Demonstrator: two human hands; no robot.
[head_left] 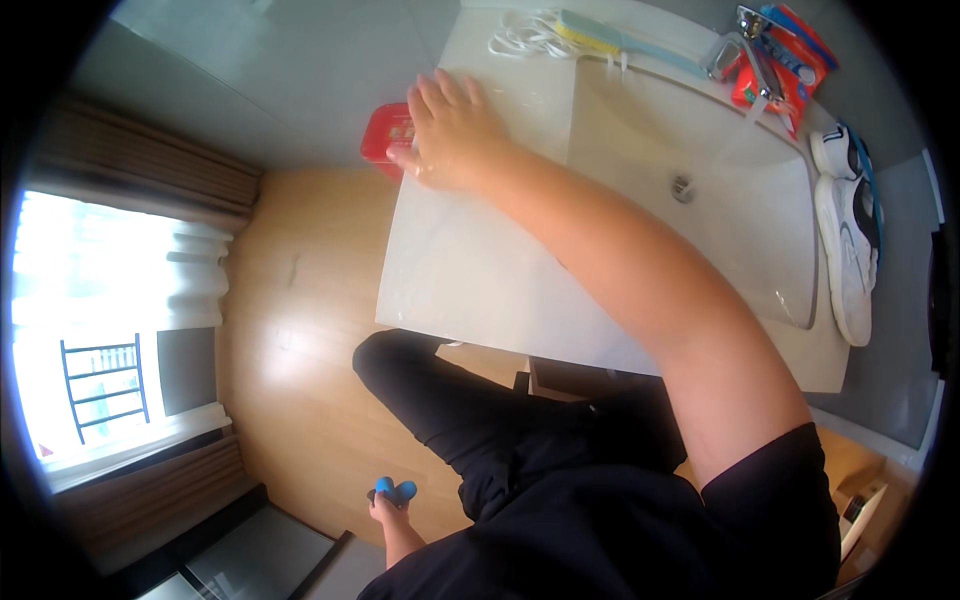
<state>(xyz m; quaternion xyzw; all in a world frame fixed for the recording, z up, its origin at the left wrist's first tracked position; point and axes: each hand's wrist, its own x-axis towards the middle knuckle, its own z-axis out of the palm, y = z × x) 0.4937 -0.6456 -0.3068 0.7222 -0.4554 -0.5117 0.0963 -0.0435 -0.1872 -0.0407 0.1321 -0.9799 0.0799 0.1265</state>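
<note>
My right arm (650, 270) reaches leftward across the white counter (480, 270). At its end my right hand (450, 130) lies palm down near the counter's far left corner, fingers outstretched and apart. Its thumb overlaps a red container (385, 135) with a printed label, which juts past the counter's left edge; the hand hides part of it. Low at the left, away from the counter, my left hand (388, 512) is closed around a small blue object with rounded ends (395, 490). What kind of object that is, I cannot make out.
A white basin (740, 190) is set into the counter, with a chrome faucet (755, 60) behind it. At the back are a coiled white cord (525, 35), a long-handled brush (600, 38) and a red packet (800, 75). White sneakers (848, 260) stand at the right edge.
</note>
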